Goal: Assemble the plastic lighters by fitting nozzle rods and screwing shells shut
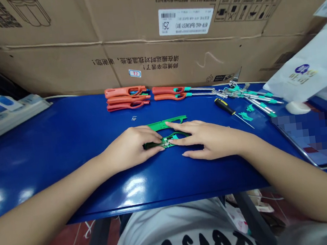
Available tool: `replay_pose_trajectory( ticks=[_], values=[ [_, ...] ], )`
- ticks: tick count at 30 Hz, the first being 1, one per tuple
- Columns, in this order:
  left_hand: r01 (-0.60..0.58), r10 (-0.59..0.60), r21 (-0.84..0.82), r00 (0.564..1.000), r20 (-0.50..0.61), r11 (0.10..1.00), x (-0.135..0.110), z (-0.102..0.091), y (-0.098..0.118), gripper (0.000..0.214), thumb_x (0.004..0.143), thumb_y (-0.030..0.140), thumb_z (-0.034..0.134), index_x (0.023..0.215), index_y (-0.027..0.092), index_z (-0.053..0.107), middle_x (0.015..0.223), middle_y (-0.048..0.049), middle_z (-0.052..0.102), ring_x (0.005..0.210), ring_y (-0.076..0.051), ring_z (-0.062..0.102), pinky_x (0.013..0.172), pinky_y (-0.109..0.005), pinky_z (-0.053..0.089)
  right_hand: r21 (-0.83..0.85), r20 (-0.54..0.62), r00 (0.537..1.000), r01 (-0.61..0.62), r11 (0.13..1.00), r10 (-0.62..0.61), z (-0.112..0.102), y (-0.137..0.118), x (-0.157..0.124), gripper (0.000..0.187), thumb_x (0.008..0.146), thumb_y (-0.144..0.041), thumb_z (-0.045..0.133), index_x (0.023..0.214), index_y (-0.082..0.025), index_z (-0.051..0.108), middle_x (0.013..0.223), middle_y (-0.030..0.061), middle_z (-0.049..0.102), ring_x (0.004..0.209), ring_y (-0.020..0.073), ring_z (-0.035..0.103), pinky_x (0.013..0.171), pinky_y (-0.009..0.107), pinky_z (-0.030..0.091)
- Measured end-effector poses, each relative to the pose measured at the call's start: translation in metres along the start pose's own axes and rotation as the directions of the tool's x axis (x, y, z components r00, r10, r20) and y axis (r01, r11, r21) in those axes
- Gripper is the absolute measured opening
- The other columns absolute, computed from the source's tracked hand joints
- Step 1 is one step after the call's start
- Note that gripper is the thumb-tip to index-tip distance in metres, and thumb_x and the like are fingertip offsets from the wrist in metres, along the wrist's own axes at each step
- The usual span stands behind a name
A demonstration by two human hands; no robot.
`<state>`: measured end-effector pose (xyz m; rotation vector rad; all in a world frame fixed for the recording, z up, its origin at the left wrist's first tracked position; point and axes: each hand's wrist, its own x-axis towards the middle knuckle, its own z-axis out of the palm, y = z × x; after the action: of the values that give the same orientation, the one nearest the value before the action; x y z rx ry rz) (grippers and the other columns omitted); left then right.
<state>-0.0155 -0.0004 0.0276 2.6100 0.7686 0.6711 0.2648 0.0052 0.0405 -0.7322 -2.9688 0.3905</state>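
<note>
My left hand (pixel 129 148) is closed on an opened green lighter housing (pixel 170 140) with small clear, metal and teal parts inside. Its thumb and fingers grip the left end, hiding much of it. Just behind lies the matching green housing half (pixel 176 119), inner side up, partly covered by my left hand. With fingers spread, my right hand (pixel 212 137) reaches in from the right. Its index fingertip rests at the rear half, another fingertip is by the teal part in the front housing, and the thumb is stretched out near the table.
Orange-red lighter housings (pixel 124 92) and two long-nozzle lighters (pixel 171 90) lie behind my hands. Tiny screws (pixel 134 118) sit at left. To the right are a screwdriver (pixel 225 105), metal lighter nozzles (pixel 258 103), a phone (pixel 304 143) and a white bag (pixel 307 66). A cardboard box (pixel 139 42) stands behind.
</note>
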Motion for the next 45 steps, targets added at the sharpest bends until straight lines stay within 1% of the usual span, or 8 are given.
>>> replay_pose_trajectory(
  ticks=[9, 15, 19, 24, 28, 32, 39, 45],
  values=[
    [0.019, -0.019, -0.057, 1.000, -0.014, 0.998, 0.001, 0.000, 0.000, 0.012, 0.092, 0.024, 0.072, 0.097, 0.020, 0.082, 0.099, -0.0062, 0.081, 0.094, -0.021, 0.076, 0.091, -0.033, 0.061, 0.006, -0.094, 0.993, 0.076, 0.997, -0.075, 0.003, 0.000, 0.001, 0.048, 0.099, -0.030, 0.062, 0.147, -0.026, 0.059, 0.169, 0.0152, 0.028, 0.145, 0.0354, 0.047, 0.114, 0.060, 0.041],
    [0.028, -0.028, -0.067, 1.000, -0.010, 0.997, 0.001, 0.002, 0.000, 0.012, 0.092, 0.022, 0.072, 0.098, 0.020, 0.082, 0.100, -0.0064, 0.081, 0.094, -0.021, 0.076, 0.090, -0.033, 0.061, 0.053, 0.009, 1.000, -0.010, 0.999, 0.010, 0.004, 0.000, 0.000, 0.057, 0.097, -0.033, 0.065, 0.152, -0.031, 0.052, 0.171, 0.0138, 0.021, 0.150, 0.0389, 0.039, 0.116, 0.060, 0.040],
    [0.036, -0.037, -0.069, 0.999, -0.014, 0.997, 0.001, 0.003, 0.000, 0.012, 0.091, 0.021, 0.073, 0.098, 0.019, 0.082, 0.100, -0.0070, 0.081, 0.095, -0.022, 0.076, 0.089, -0.033, 0.061, 0.080, 0.016, 1.000, -0.020, 0.997, 0.019, 0.004, -0.001, 0.000, 0.057, 0.096, -0.034, 0.066, 0.152, -0.032, 0.053, 0.170, 0.0137, 0.025, 0.150, 0.0372, 0.041, 0.117, 0.058, 0.040],
    [0.015, -0.017, -0.053, 0.999, -0.037, 0.998, 0.000, 0.004, 0.000, 0.013, 0.091, 0.023, 0.072, 0.099, 0.020, 0.082, 0.100, -0.0072, 0.081, 0.095, -0.022, 0.077, 0.092, -0.035, 0.061, 0.109, -0.139, 0.990, -0.007, 0.994, 0.022, 0.005, 0.005, 0.002, 0.050, 0.098, -0.031, 0.062, 0.148, -0.027, 0.057, 0.163, 0.0127, 0.042, 0.146, 0.0325, 0.047, 0.118, 0.056, 0.040],
    [0.012, -0.013, -0.025, 0.999, -0.038, 1.000, 0.000, 0.002, -0.001, 0.016, 0.091, 0.029, 0.074, 0.101, 0.019, 0.081, 0.101, -0.0074, 0.081, 0.095, -0.022, 0.076, 0.091, -0.034, 0.061, 0.019, -0.275, 0.960, -0.039, 0.999, 0.043, 0.004, 0.016, 0.003, 0.039, 0.100, -0.027, 0.057, 0.138, -0.023, 0.065, 0.139, 0.0133, 0.065, 0.127, 0.0299, 0.061, 0.108, 0.053, 0.048],
    [-0.037, 0.037, 0.014, 0.999, 0.025, 0.999, 0.000, -0.008, -0.004, 0.017, 0.095, 0.028, 0.067, 0.100, 0.017, 0.080, 0.102, -0.0077, 0.081, 0.094, -0.022, 0.074, 0.089, -0.034, 0.060, -0.046, -0.346, 0.936, -0.088, 0.995, 0.067, 0.001, 0.027, 0.001, 0.031, 0.102, -0.023, 0.050, 0.125, -0.019, 0.071, 0.124, 0.0133, 0.070, 0.112, 0.0282, 0.062, 0.098, 0.049, 0.051],
    [-0.138, 0.129, 0.058, 0.983, 0.129, 0.989, 0.000, -0.026, -0.016, 0.017, 0.097, 0.024, 0.060, 0.097, 0.020, 0.077, 0.099, -0.0066, 0.078, 0.093, -0.020, 0.068, 0.086, -0.032, 0.054, 0.056, -0.317, 0.945, -0.066, 0.996, 0.081, -0.005, 0.035, -0.004, 0.017, 0.097, -0.026, 0.059, 0.110, -0.021, 0.069, 0.113, 0.0109, 0.068, 0.106, 0.0258, 0.061, 0.096, 0.045, 0.048],
    [-0.122, 0.112, 0.049, 0.980, 0.165, 0.991, 0.000, -0.028, -0.022, 0.013, 0.096, 0.024, 0.062, 0.095, 0.020, 0.075, 0.098, -0.0054, 0.076, 0.092, -0.019, 0.066, 0.086, -0.029, 0.051, 0.167, -0.176, 0.983, -0.026, 0.986, 0.056, -0.003, 0.033, -0.003, 0.006, 0.090, -0.023, 0.064, 0.094, -0.019, 0.062, 0.092, 0.0053, 0.065, 0.089, 0.0212, 0.057, 0.084, 0.037, 0.046]
  ],
)
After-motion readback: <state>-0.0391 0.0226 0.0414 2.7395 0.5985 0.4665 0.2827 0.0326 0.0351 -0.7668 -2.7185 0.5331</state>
